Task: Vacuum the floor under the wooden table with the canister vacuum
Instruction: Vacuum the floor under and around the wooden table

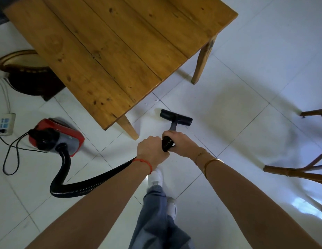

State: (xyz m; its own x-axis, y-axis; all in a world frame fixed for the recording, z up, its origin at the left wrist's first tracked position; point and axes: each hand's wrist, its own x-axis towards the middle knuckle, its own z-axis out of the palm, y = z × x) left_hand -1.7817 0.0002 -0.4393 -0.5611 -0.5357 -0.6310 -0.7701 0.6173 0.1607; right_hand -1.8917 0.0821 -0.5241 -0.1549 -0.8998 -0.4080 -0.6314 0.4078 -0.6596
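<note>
The wooden table [110,44] fills the upper middle of the view. A red and grey canister vacuum [57,136] sits on the white tile floor left of the table's near leg. Its black ribbed hose [66,184] loops along the floor up to my hands. My left hand [151,151] grips the hose. My right hand [180,142] grips the hose end just behind the wand. The black floor nozzle [176,117] lies flat on the tiles beside the table's near edge, between two legs. Small white crumbs [155,101] lie at the table's edge.
A dark round stool [27,72] stands left of the table. A white power strip [6,124] with the vacuum's black cord [9,151] lies at the far left. Wooden chair legs [300,173] reach in from the right. My feet in white shoes [157,177] stand below my hands.
</note>
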